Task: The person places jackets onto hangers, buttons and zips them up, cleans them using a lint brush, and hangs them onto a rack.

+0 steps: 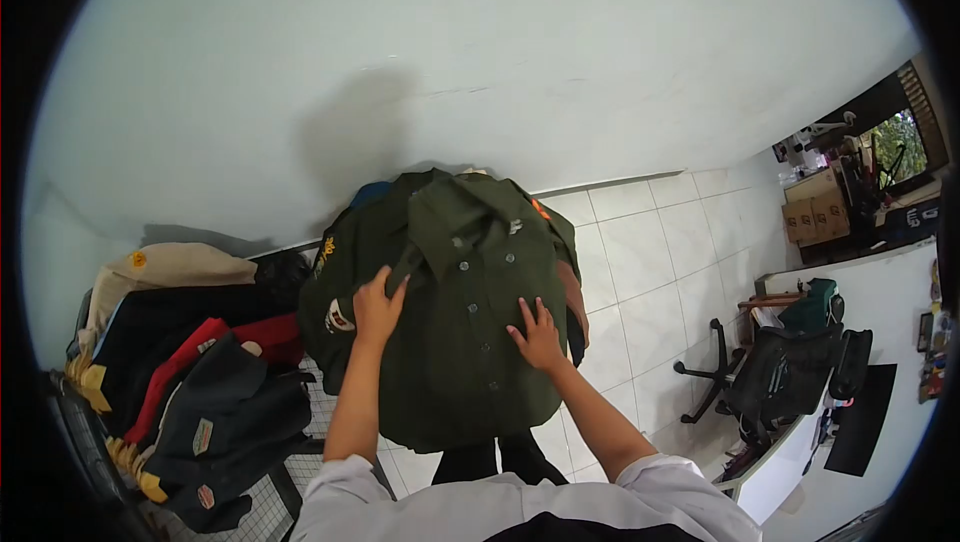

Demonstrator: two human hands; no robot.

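A dark green button-up shirt (pixel 470 332) lies spread out, front side up, with its collar toward the wall. Pale buttons run down its middle, and a small light mark sits on the chest. My left hand (pixel 377 309) rests on the shirt's left side, thumb and fingers apart. On the right side of the front, my right hand (pixel 538 335) lies with its fingers spread on the cloth. Neither hand grips anything that I can see. Beneath the shirt, other garments show at the edges, including a sleeve with a yellow emblem (pixel 328 250). What supports them is hidden.
At the left, a rack (pixel 95 442) holds hanging clothes: a beige garment (pixel 180 267), a red one (pixel 160 387) and a dark grey shirt (pixel 225 412) with patches. A wall (pixel 520 62) stands ahead. White floor tiles (pixel 640 252), an office chair (pixel 780 367) and cardboard boxes (pixel 815 217) are rightward.
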